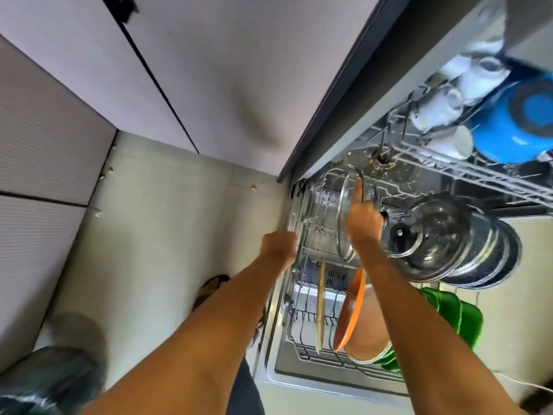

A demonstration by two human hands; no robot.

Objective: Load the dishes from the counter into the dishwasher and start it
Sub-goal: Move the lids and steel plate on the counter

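Loading was partly done — lower rack already held orange plate, pots; cups sat in upper rack. Glass lid was gripped by right hand, stood upright in rack. Left hand was curled on rack edge. Door not closed, start not pressed.

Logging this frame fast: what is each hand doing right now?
Left hand: gripping the lower rack's edge.
Right hand: holding the glass lid upright, forefinger extended.

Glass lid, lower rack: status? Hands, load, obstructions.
Right hand holds glass lid upright in lower rack. Left hand on rack's edge, grip unclear. Pots crowd lid's right side.
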